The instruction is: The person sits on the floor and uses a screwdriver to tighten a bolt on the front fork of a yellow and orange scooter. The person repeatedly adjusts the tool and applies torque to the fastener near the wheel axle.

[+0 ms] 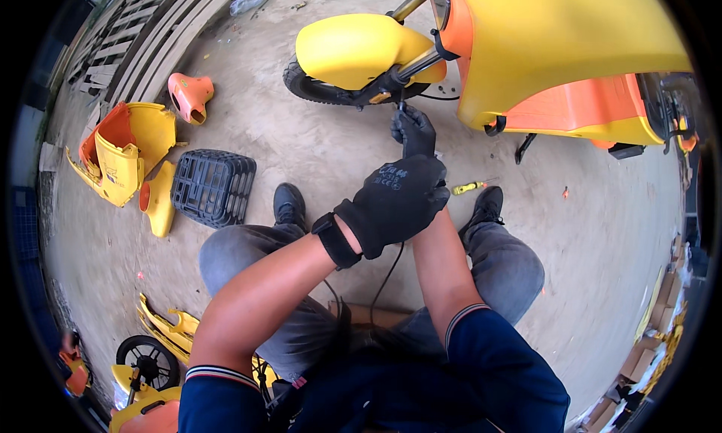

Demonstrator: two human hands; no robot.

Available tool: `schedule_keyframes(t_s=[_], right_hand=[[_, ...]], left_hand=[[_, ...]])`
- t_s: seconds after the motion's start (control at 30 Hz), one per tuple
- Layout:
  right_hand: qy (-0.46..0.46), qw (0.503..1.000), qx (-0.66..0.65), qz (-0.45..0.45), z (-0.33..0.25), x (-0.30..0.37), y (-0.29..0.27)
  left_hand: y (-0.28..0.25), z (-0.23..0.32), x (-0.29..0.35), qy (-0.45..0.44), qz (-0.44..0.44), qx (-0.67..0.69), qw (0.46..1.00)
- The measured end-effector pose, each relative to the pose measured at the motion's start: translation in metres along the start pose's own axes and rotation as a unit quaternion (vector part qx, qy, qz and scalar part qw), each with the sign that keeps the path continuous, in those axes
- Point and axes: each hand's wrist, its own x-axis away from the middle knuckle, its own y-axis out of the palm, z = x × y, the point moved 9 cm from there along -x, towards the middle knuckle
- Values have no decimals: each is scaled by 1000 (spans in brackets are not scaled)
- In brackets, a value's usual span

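One yellow-and-orange scooter [556, 64], glossy moulded panels, filled the upper right above rough concrete floor [316, 143]. Smooth rounded front mudguard [353, 49] capped the rubber front tyre [304, 83]. Black lattice basket [213, 187] lay left, open floor between. Left hand [395, 203], knit-gloved, curled loosely across right wrist; what it gripped, cannot tell. Right hand [414, 132] pinched thin black cable [399, 111] below the mudguard. Small yellow screwdriver [469, 186] lay near.

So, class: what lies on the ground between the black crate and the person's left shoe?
In the head view, nothing: only bare concrete separates the black crate from the left shoe. The yellow screwdriver lies farther right, beside the right shoe.
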Motion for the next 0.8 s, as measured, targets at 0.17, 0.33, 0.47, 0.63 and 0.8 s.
schedule_keyframes(t_s=[0.17,0.33,0.47,0.63,0.8], right_hand=[[66,980,-177,-62,19,-6,5],[192,906,-369,-83,29,9,15],[220,889,-391,-98,37,11,15],[117,947,-291,-66,30,3,2],[7,996,-60,-71,17,-7,-6]], left_hand=[[0,1,0,38,43,-2,998],[6,-8,1,-47,-48,-26,997],[9,-6,0,-53,-66,-30,996],[6,-5,2,-41,-50,-19,998],[6,-5,3,-32,-41,-28,998]])
